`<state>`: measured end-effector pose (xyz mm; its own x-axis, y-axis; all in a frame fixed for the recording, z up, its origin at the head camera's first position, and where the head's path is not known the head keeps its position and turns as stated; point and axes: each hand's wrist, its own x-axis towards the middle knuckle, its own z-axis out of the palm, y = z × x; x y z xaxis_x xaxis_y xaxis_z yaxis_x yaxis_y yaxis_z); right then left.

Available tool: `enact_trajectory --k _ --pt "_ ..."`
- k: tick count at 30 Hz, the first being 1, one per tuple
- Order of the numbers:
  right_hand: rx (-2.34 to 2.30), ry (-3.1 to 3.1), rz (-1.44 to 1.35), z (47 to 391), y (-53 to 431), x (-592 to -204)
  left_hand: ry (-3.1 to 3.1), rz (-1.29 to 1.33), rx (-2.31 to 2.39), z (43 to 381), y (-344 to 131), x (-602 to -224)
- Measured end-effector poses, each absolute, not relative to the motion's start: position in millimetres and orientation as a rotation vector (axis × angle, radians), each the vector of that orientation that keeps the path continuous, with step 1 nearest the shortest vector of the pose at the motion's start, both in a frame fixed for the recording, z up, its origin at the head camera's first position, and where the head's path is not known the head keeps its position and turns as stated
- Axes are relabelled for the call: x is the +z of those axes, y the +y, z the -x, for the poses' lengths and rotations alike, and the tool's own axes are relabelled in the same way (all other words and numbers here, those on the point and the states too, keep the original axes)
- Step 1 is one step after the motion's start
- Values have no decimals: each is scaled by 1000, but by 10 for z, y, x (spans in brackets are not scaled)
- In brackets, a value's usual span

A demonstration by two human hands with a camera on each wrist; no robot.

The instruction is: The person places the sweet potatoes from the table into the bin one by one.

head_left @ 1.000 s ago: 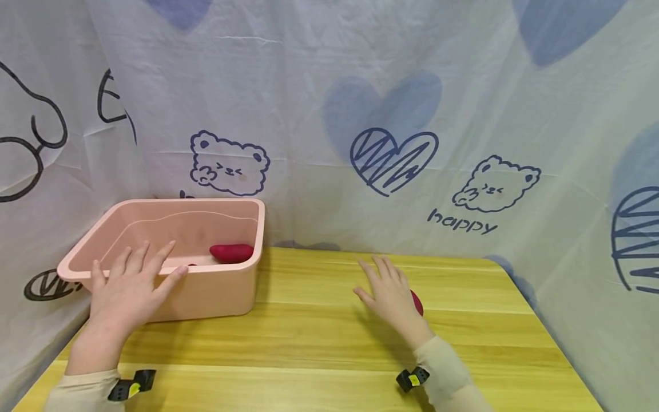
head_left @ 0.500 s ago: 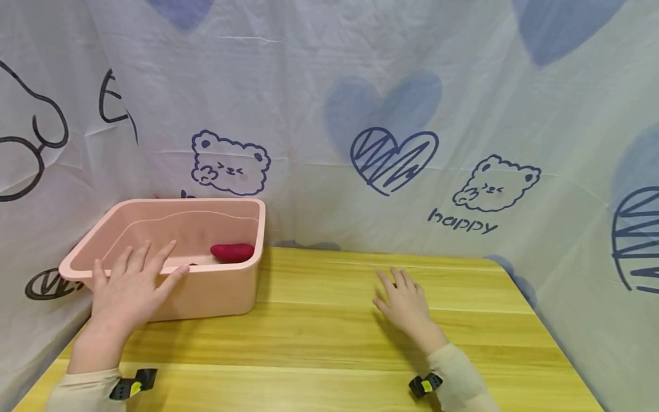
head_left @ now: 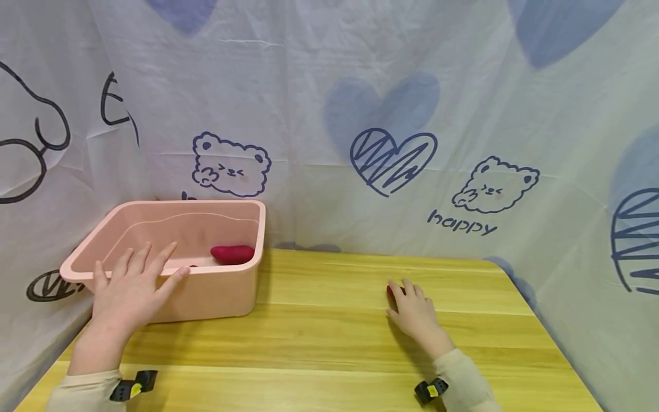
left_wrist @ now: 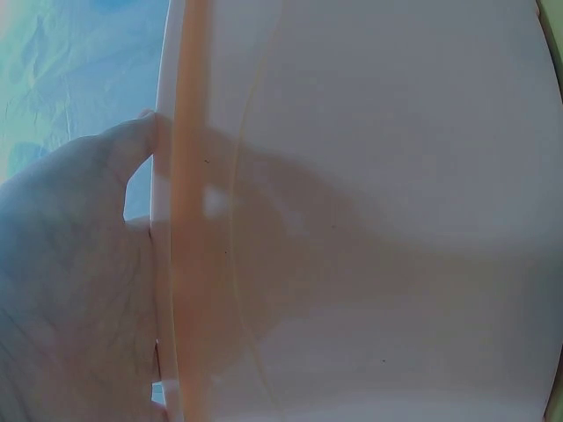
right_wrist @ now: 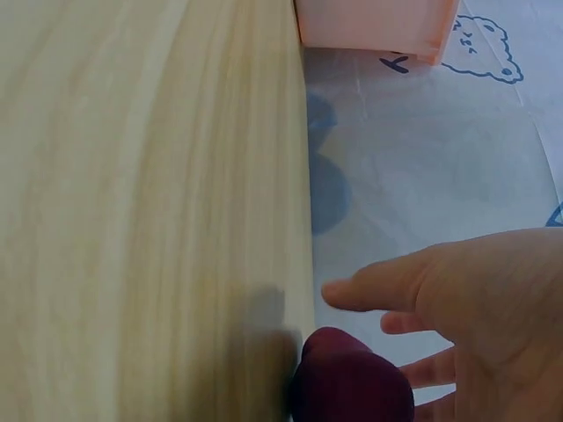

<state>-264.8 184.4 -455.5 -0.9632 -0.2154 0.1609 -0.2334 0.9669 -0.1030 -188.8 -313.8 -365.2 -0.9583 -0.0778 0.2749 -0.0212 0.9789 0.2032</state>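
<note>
My left hand (head_left: 128,289) rests with spread fingers over the front rim of a pink plastic bin (head_left: 216,292). In the left wrist view its thumb lies at the bin's edge, with the bin wall (left_wrist: 396,176) filling most of the picture. Inside the bin lies a dark red sweet potato (head_left: 233,255), and a sliver of something red shows just behind the front rim. My right hand (head_left: 417,312) is over another dark red sweet potato (right_wrist: 352,382), mostly hidden under it in the head view. In the right wrist view the thumb stands apart from it, fingers behind.
The bin stands at the left of a yellow wood-grain table (head_left: 319,337). A white cloth (head_left: 309,143) printed with hearts and bears hangs along the back and both sides. Each wrist wears a black strap.
My right hand has moved right and slightly toward me, its fingers lowering over the sweet potato. The left hand and the bin stay where they were.
</note>
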Motion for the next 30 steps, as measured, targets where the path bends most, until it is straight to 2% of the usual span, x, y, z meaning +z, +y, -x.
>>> enact_trajectory --k 16,30 --pt "176 -2805 -436 2646 1840 -4582 -2833 -78 -285 1885 -3139 -3675" --pt "225 -2673 -530 2757 1561 -4446 -2830 -69 -282 1889 -3136 -3661"
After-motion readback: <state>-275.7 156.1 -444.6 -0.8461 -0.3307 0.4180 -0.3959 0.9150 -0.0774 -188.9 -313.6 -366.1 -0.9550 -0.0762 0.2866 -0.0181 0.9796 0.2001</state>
